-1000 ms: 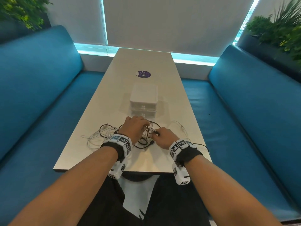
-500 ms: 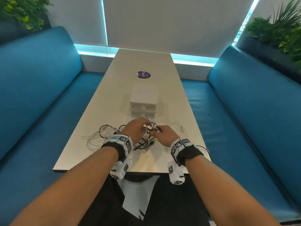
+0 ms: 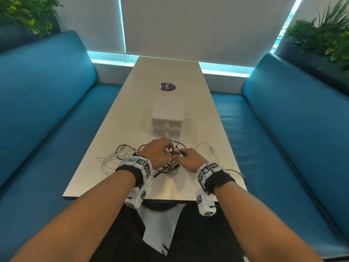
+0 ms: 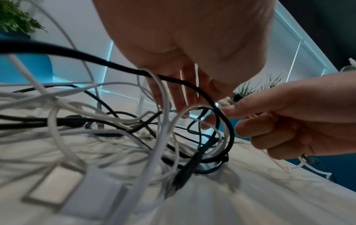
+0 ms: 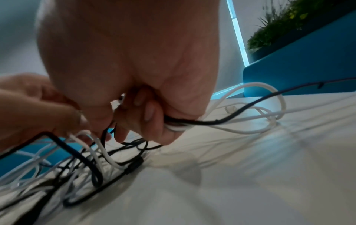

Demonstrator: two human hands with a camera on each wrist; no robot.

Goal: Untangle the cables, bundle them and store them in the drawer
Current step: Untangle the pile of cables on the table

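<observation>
Cables [image 3: 166, 163]: tangled heap at table's [image 3: 124, 114] near edge | right hand [image 3: 190, 161] closed round black and white strands | left hand [image 3: 156, 152] fingers threaded through loops, grip unclear | one plug end best fed out slowly, no yanking.

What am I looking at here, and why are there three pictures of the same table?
No machine here: a person is sorting cables while wearing three cameras. The big picture comes from a camera on the head, looking down at both arms. The other two come from cameras strapped to the wrists, the white blocks with black squares, looking along the hands. On the table lies a tangle of white and black cables, with a small white drawer box and a round purple sticker behind it. The left hand has its fingers in the tangle; the right hand grips a few strands of it.
</observation>
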